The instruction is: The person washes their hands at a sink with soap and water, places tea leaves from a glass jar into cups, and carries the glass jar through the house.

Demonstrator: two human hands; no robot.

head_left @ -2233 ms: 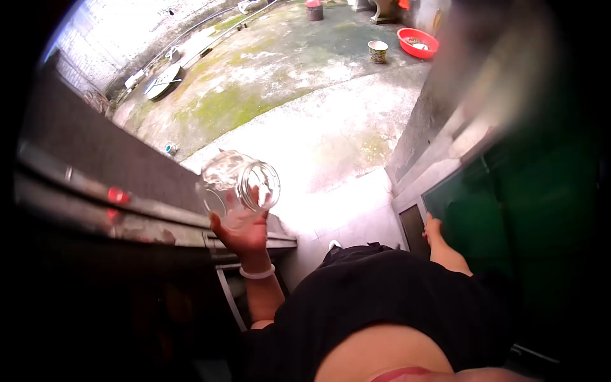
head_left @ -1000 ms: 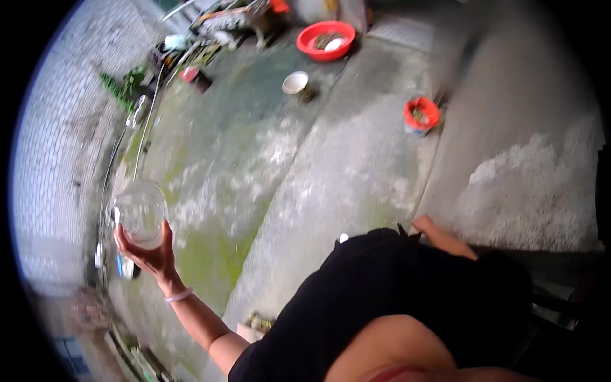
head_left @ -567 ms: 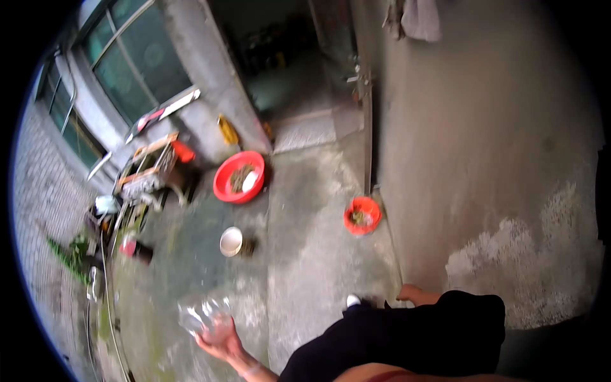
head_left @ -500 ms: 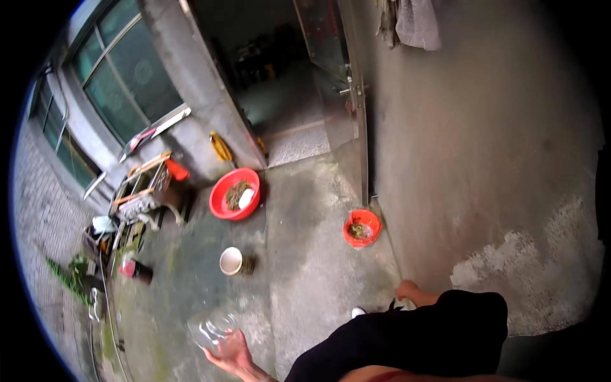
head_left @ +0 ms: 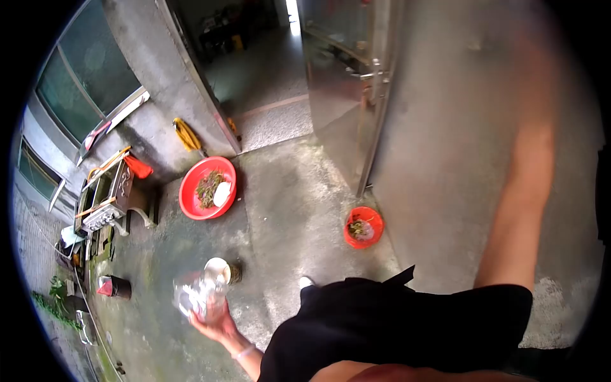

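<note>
A clear, shiny plastic container (head_left: 196,293) is held out over the concrete by my left hand (head_left: 216,323), with the fingers wrapped round its near side. Behind it stands a pale bucket (head_left: 218,270), partly covered by the clear plastic. My right arm stretches up along the grey wall. Blur smears my right hand (head_left: 531,48) near the top right edge, so its fingers cannot be read, nor whether it holds anything.
A red basin (head_left: 186,197) with plant scraps and a white item sits by the doorway. Near the open door (head_left: 340,108) stands a red-lined bin (head_left: 350,239). An ornate stand (head_left: 105,207), a dark bucket (head_left: 121,288) and a hose (head_left: 89,299) are at left.
My right arm has risen from low beside my body to high along the wall. My left hand still holds the clear container, now nearer the pale bucket. The view has shifted.
</note>
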